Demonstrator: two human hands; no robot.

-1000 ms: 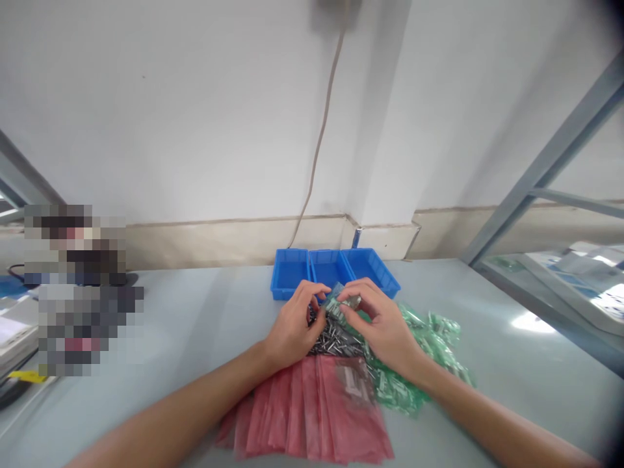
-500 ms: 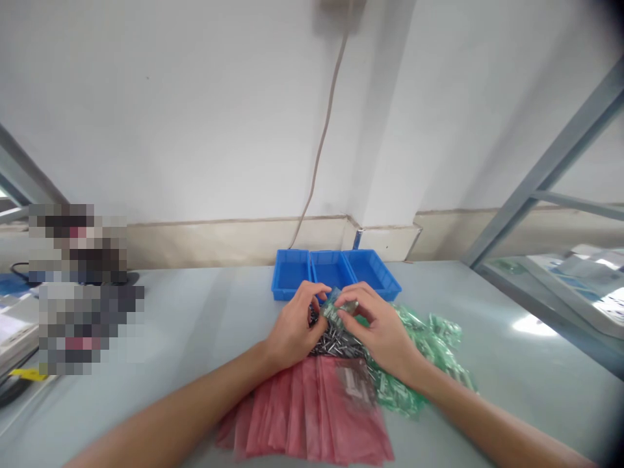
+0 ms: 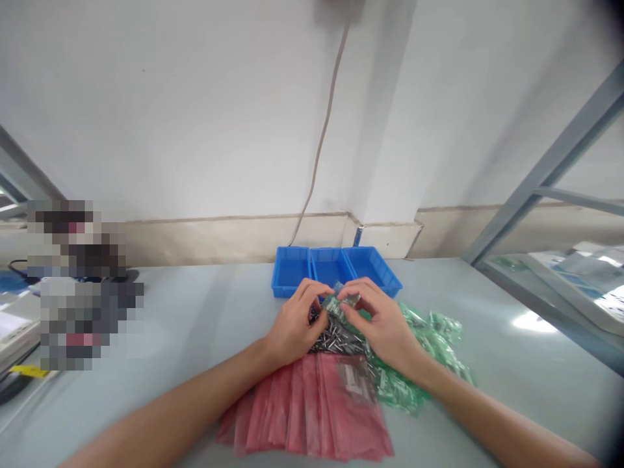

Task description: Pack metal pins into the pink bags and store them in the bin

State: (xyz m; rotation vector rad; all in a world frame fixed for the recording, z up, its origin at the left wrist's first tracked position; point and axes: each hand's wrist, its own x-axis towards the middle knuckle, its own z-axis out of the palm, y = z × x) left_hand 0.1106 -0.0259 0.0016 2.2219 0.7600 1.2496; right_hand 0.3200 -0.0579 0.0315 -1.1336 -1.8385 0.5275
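Note:
Between my fingers is a small clear-green plastic bag (image 3: 336,305) with metal pieces inside. My left hand (image 3: 298,325) pinches its left side, and my right hand (image 3: 385,323) grips its upper right edge. Below the bag lies a heap of loose grey screws (image 3: 336,339), partly covered by my hands. Nearer to me, several pink plastic bags (image 3: 302,413) overlap in a fanned row; a clear patch with light pieces shows on the rightmost one. A pile of green bags (image 3: 441,344) filled with metal parts spreads beside and under my right wrist.
Three joined blue bins (image 3: 292,291) stand behind my hands, near the wall. To the left are a blurred-out person (image 3: 82,279) and a cable with a yellow tag (image 3: 29,371). A metal frame (image 3: 546,169) rises on the right of the grey table (image 3: 195,312).
My right fingers have shifted slightly at the top edge of the small bag, and the bag has tilted a little. Otherwise the view has barely moved.

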